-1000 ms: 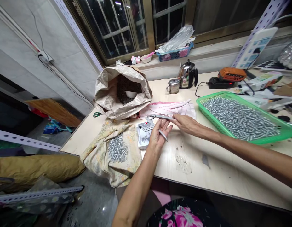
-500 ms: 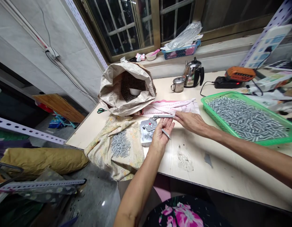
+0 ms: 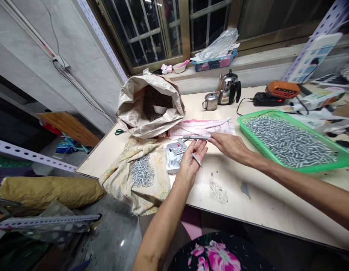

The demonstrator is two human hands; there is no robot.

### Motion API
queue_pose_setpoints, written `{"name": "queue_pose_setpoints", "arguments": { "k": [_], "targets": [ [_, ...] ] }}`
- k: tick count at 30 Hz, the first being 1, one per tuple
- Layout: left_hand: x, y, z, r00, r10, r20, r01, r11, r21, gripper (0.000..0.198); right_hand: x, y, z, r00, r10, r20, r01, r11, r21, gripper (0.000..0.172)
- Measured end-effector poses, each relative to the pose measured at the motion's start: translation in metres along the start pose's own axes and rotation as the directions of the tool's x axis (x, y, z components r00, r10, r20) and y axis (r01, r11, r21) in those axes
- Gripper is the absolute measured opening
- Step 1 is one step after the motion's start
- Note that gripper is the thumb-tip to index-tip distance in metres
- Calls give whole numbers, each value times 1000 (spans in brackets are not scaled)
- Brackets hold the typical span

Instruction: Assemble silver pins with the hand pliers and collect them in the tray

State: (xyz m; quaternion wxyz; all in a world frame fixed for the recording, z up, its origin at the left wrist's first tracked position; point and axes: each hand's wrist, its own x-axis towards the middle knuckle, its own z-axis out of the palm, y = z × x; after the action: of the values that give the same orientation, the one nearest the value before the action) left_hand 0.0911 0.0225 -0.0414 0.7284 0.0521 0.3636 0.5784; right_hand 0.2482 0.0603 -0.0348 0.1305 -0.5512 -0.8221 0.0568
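Note:
My left hand [image 3: 190,162] hovers palm-up over the table with a thin metal pin [image 3: 197,160] lying across its fingers, which are loosely curled. Just left of it stands a small grey press tool [image 3: 176,152] with a long metal lever [image 3: 195,137]. My right hand [image 3: 228,145] reaches in from the right and its fingertips grip the end of that lever. A heap of small metal pieces [image 3: 140,175] lies on a flowered cloth [image 3: 126,180] at the table's left edge.
A green tray [image 3: 242,130] full of metal pins sits at right. An open paper sack [image 3: 148,107] stands behind the tool, with scissors [image 3: 119,131] beside it. A kettle [image 3: 227,88], a metal cup [image 3: 211,101] and a charger [image 3: 281,90] line the back.
The view has shifted a little. Both hands stay at the press tool, the left still carrying the pin and the right still on the lever.

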Motion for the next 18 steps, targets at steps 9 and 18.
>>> {"name": "queue_pose_setpoints", "arguments": {
  "k": [9,18],
  "targets": [
    [-106,37,-89,934,-343,104,-4,281,960,31,-52,85,-35,991,-51,122,-2,916,400,62],
    [-14,166,-155,839,348,418,23,-791,612,32,-101,84,21,912,-172,372,-37,869,493,52]
  ]
}}
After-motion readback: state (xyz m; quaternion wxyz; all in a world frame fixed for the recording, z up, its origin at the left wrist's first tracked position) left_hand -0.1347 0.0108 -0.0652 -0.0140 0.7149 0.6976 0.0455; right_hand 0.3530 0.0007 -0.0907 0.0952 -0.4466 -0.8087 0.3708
